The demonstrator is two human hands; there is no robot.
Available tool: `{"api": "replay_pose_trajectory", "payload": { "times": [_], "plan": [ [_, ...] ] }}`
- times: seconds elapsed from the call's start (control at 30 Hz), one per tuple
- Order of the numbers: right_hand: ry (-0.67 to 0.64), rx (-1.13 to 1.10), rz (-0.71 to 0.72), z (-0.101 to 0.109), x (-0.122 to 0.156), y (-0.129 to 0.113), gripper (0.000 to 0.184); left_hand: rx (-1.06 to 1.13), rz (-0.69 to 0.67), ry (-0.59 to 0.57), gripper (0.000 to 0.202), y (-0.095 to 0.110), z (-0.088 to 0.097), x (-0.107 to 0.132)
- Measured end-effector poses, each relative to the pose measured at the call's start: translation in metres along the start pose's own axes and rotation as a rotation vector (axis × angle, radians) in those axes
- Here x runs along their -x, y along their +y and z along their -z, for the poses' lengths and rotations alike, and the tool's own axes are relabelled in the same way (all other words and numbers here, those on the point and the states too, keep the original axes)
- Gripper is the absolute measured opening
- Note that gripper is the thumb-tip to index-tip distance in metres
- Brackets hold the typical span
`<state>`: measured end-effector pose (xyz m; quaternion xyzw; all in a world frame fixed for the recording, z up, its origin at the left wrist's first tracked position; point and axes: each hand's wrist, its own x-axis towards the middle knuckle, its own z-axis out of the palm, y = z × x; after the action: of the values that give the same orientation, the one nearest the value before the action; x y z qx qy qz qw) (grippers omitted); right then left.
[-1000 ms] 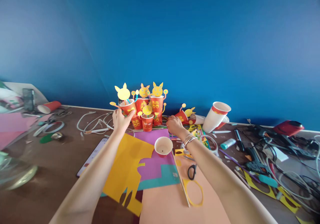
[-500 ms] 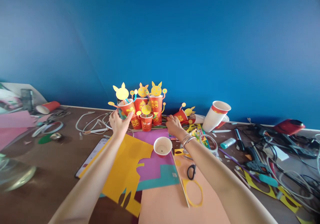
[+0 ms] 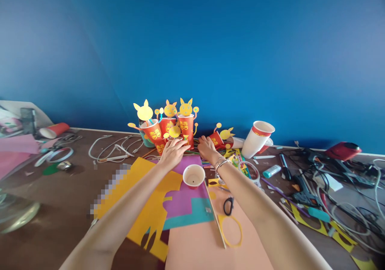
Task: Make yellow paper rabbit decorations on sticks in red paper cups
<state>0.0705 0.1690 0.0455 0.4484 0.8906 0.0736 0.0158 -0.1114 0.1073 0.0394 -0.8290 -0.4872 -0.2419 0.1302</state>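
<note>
My left hand (image 3: 174,153) is in front of a small red paper cup (image 3: 173,138) with a yellow animal face, hiding most of it; its fingers stretch out to the right. Beside it, a red paper cup (image 3: 152,131) with a yellow eared head leans on the left, and a taller stacked red cup (image 3: 186,126) with a cat-like face stands behind. My right hand (image 3: 207,149) has its fingers bent round the base end of a tipped red paper cup (image 3: 215,139), whose yellow head points right.
A white paper cup (image 3: 193,176) stands on coloured paper, with yellow cut paper (image 3: 141,189) to its left. Scissors (image 3: 228,206) and a tape roll (image 3: 252,171) lie to the right. A tall cup stack (image 3: 257,141), a glue gun (image 3: 305,191) and tangled cables are farther right.
My left hand has left the leaning cup and moved right, in front of the small cup. The leaning cup stays in place. My right hand has hardly moved at the tipped cup.
</note>
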Motion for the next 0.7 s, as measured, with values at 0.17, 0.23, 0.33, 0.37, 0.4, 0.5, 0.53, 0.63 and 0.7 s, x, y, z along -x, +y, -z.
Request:
{"api": "replay_pose_trajectory", "payload": {
  "times": [0.17,0.23,0.33,0.37,0.4,0.5,0.53,0.63,0.7],
  "plan": [
    [-0.007,0.016,-0.014,0.007,0.007,0.005,0.028,-0.112,-0.132,-0.090,0.033,-0.007,-0.009,-0.013],
    [0.014,0.014,-0.024,0.010,0.015,0.009,0.027,-0.121,-0.143,-0.071,0.031,-0.007,-0.010,-0.015],
    [0.066,0.013,-0.022,0.018,0.027,0.014,0.027,-0.107,-0.138,-0.031,0.031,-0.008,-0.009,-0.018],
    [0.089,0.013,-0.024,0.021,0.030,0.016,0.027,-0.099,-0.134,-0.019,0.031,-0.007,-0.008,-0.018],
    [0.113,0.011,-0.031,0.025,0.033,0.018,0.026,-0.093,-0.130,-0.012,0.032,-0.007,-0.008,-0.019],
    [0.146,-0.003,-0.073,0.034,0.039,0.026,0.024,-0.103,-0.124,-0.010,0.032,-0.006,-0.008,-0.022],
    [0.138,-0.009,-0.094,0.036,0.042,0.029,0.023,-0.112,-0.121,-0.015,0.029,-0.006,-0.009,-0.023],
    [0.112,-0.036,-0.177,0.041,0.050,0.038,0.022,-0.133,-0.114,-0.037,0.025,-0.005,-0.013,-0.024],
    [0.093,-0.064,-0.226,0.041,0.056,0.043,0.022,-0.146,-0.115,-0.045,0.030,-0.005,-0.016,-0.026]
  ]
}}
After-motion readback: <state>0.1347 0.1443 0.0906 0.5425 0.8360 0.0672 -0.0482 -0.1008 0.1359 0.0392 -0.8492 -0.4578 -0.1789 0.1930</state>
